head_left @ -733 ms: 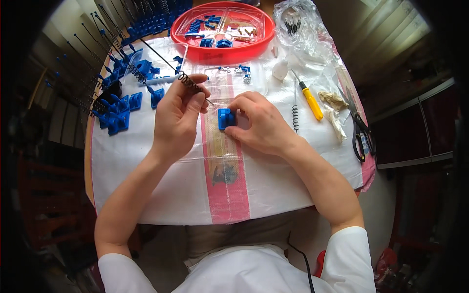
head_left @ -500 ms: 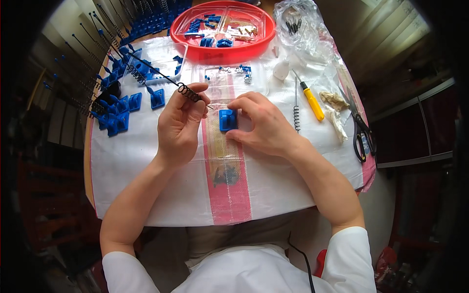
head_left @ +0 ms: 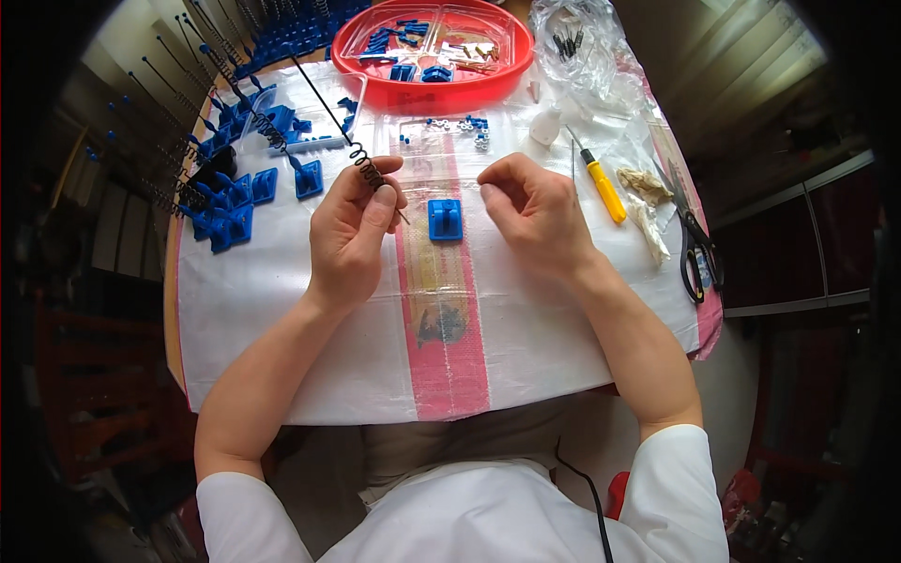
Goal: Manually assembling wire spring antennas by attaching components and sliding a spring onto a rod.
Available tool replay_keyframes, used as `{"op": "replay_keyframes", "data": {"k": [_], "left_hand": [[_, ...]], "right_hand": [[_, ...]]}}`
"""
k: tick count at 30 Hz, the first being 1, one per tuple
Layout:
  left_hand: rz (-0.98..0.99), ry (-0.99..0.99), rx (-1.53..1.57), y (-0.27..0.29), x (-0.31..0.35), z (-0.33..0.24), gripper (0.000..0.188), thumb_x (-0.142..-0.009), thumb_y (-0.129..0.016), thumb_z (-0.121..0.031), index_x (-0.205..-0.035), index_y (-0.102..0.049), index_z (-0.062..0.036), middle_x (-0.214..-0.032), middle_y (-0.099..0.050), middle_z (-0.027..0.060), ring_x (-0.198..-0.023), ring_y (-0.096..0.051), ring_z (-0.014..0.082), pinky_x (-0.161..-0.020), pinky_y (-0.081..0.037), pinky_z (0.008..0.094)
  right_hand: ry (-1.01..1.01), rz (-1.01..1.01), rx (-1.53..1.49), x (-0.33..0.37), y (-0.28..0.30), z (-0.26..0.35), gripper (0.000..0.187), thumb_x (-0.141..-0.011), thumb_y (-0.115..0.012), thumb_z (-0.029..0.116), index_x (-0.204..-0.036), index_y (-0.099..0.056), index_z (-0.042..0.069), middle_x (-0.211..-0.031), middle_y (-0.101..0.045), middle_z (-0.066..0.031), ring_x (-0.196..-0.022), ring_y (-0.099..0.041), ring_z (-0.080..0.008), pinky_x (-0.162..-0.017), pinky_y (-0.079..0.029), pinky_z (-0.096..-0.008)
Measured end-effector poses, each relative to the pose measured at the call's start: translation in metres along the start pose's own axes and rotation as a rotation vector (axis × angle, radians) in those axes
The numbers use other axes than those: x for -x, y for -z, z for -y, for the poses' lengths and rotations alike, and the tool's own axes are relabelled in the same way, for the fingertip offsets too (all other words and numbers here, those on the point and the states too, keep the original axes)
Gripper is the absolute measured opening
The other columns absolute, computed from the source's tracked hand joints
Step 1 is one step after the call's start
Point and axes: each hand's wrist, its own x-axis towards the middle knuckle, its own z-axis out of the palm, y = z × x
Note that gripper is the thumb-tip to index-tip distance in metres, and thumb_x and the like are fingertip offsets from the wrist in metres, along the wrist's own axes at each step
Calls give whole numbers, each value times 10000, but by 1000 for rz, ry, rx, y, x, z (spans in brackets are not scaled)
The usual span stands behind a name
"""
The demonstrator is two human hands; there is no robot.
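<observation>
My left hand (head_left: 352, 225) pinches a thin black rod with a coiled spring (head_left: 364, 167). Its long end slants up and away to the far left, and its short thin tip pokes out below my thumb. On the striped band of the sheet sits a square blue plastic base (head_left: 445, 220) with a raised middle, between my hands and touched by neither. To the right of it, my right hand (head_left: 537, 211) hovers with thumb and curled forefinger close together; whether anything small is between them I cannot make out.
Blue bases with upright spring rods (head_left: 225, 206) crowd the left side. Farther back stand a clear tray with small blue and white parts (head_left: 460, 127) and a red basin (head_left: 432, 92). A yellow-handled screwdriver (head_left: 605, 192), white bottle (head_left: 545, 127) and black scissors (head_left: 696, 253) lie right.
My right hand has let go of the blue base and drawn off to the right, its fingers curling in. The rod in my left hand now points more steeply away.
</observation>
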Motion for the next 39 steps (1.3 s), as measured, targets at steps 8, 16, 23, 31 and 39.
{"op": "replay_keyframes", "data": {"k": [8, 16, 23, 31, 39], "left_hand": [[-25, 22, -37, -3, 0, -2, 298, -986, -505, -42, -1271, -544, 32, -893, -592, 38, -722, -504, 60, -649, -421, 199], [-30, 16, -57, -3, 0, -1, 321, -976, -515, -43, -1285, -525, 43, -865, -579, 33, -722, -498, 58, -626, -414, 196], [-19, 12, -58, -2, 0, -2, 308, -977, -533, -44, -1274, -534, 34, -863, -597, 13, -723, -511, 41, -618, -409, 188], [-20, 0, -43, 1, 1, -2, 320, -970, -538, -31, -1284, -525, 33, -867, -604, 6, -715, -511, 28, -606, -403, 181], [-5, 23, -23, 2, 2, -3, 325, -967, -533, -24, -1287, -519, 30, -851, -601, 2, -692, -503, 25, -583, -394, 179]], "right_hand": [[-34, 83, 17, 3, 3, 7, 115, -859, -688, 133, -872, -680, 18, -580, -619, -90, -506, -611, -158, -504, -473, -306], [-4, 59, 4, 3, 3, 8, 109, -852, -696, 124, -869, -680, 18, -566, -611, -81, -484, -594, -142, -481, -451, -296], [16, 30, -27, 5, 2, 6, 96, -888, -686, 93, -874, -678, -2, -533, -530, 30, -484, -424, -11, -440, -326, -236], [25, 30, -32, 5, 1, 7, 106, -886, -690, 99, -872, -684, -6, -525, -528, 22, -480, -427, -17, -443, -333, -235], [23, 44, -33, 4, -1, 8, 160, -894, -707, 136, -836, -678, -10, -517, -519, 18, -478, -425, -23, -439, -332, -244]]}}
